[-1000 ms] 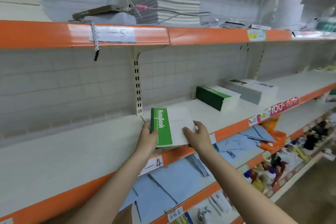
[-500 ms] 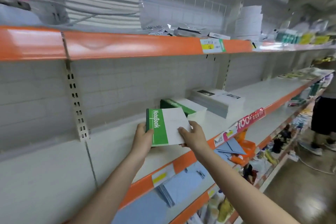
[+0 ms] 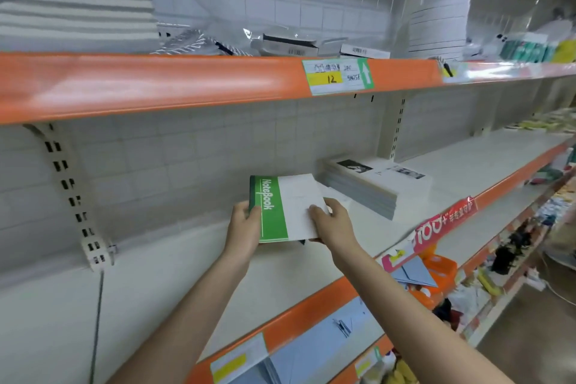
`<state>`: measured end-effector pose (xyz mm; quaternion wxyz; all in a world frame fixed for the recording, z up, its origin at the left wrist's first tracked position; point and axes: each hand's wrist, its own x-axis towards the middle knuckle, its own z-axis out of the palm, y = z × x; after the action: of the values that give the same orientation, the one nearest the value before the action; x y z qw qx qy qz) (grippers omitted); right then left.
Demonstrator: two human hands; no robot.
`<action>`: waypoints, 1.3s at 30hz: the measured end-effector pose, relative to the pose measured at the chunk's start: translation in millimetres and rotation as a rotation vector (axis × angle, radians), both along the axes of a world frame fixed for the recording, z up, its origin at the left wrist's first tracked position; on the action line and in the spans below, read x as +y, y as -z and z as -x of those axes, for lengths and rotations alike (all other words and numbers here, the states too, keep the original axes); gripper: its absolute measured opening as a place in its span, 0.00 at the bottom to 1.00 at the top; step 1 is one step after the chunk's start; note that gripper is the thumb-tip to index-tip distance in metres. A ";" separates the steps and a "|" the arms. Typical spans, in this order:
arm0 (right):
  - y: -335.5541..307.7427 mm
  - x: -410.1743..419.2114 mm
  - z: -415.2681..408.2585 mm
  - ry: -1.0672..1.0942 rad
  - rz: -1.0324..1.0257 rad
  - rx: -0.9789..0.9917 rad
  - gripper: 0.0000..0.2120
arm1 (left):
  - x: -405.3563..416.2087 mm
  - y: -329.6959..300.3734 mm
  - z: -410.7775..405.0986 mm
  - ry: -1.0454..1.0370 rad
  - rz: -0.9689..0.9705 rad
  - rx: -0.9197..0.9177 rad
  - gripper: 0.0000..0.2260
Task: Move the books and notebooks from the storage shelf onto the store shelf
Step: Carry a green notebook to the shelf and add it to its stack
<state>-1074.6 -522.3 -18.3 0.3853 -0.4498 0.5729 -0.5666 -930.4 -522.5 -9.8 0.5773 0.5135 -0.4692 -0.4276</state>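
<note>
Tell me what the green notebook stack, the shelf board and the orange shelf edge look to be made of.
Notebook stack: paper with smooth card covers, judging by the printed green band and thin layered edges. Shelf board: probably painted metal, a flat off-white satin surface. Orange shelf edge: likely glossy plastic or coated metal; it throws soft highlights. Both hands grip the stack.

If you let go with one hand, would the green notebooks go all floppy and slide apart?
Probably a bit. The green notebooks look like a thin stack of soft-cover books, so they would likely bend or sag. The left hand grips the spine side and the right hand the other edge, which suggests loose copies that could slip apart. They seem light, as they are held up above the shelf.
</note>
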 end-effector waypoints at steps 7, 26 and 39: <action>-5.2 -51.5 38.2 -0.104 0.022 -0.028 0.09 | -36.6 -4.6 41.9 -0.130 -0.005 0.013 0.07; 6.2 -158.3 115.2 -0.431 0.002 0.217 0.08 | -107.6 29.7 128.5 -0.429 -0.131 -0.071 0.17; 38.3 -182.4 129.2 -0.574 0.007 0.391 0.17 | -119.2 47.3 137.3 -0.486 -0.183 -0.263 0.18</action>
<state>-1203.8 -704.7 -56.6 0.4104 -0.6938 0.4840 -0.3405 -1067.7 -641.7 -57.1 0.5485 0.7116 -0.3628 -0.2472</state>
